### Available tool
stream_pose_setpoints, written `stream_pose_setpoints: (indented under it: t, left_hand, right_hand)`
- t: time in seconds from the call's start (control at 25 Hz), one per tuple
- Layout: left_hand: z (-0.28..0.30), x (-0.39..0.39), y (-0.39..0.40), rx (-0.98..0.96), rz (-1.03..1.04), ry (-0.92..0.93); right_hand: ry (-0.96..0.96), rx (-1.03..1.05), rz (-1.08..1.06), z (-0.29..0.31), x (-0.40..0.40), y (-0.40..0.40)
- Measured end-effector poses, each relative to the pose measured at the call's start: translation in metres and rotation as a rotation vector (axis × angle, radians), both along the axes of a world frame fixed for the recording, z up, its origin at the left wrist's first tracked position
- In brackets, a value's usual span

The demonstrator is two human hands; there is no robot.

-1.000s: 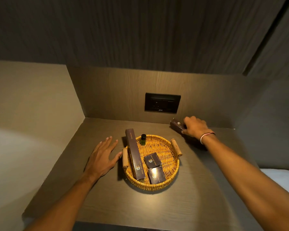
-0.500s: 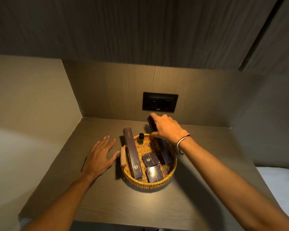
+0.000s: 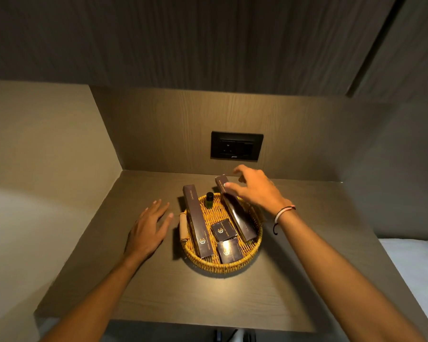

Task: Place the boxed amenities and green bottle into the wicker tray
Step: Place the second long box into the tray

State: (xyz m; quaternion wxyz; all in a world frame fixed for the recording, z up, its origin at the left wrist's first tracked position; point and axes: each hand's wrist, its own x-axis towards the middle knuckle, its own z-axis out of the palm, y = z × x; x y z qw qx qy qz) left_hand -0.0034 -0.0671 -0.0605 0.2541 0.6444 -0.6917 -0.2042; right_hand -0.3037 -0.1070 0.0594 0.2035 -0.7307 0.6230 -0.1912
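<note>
A round wicker tray (image 3: 223,266) sits mid-shelf. Inside it, a long dark box (image 3: 197,220) leans along the left side, with a small green bottle (image 3: 209,200) upright at the back. Two small square boxes (image 3: 223,230) (image 3: 229,250) lie near the front. A second long dark box (image 3: 235,211) rests along the right side, its far end over the rim. My right hand (image 3: 256,187) hovers over that far end with fingers spread, a fingertip touching or just off the box. My left hand (image 3: 148,229) lies flat and open on the shelf, left of the tray's wooden handle (image 3: 183,229).
The wooden shelf (image 3: 208,297) is walled at the back and left. A black wall socket (image 3: 236,146) sits on the back panel above the tray. White bedding (image 3: 415,267) lies to the right of the shelf.
My right hand carried the second long box from the back right of the shelf into the tray's right side and has now opened over it. The left hand stayed put.
</note>
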Motion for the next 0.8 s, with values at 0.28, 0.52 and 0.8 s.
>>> stream_pose_setpoints:
  t: [0.28, 0.52, 0.8]
  left_hand:
    - [0.019, -0.064, 0.032, 0.255, 0.212, 0.954]
    - [0.028, -0.084, 0.026, 0.298, 0.19, 0.879]
    - [0.03, -0.084, 0.002, 0.328, 0.083, 0.929]
  right_hand:
    - [-0.711, 0.312, -0.096, -0.051, -0.018, 0.008]
    - [-0.77, 0.347, -0.154, -0.064, -0.026, 0.016]
    - [-0.902, 0.288, -0.297, -0.075, -0.024, 0.031]
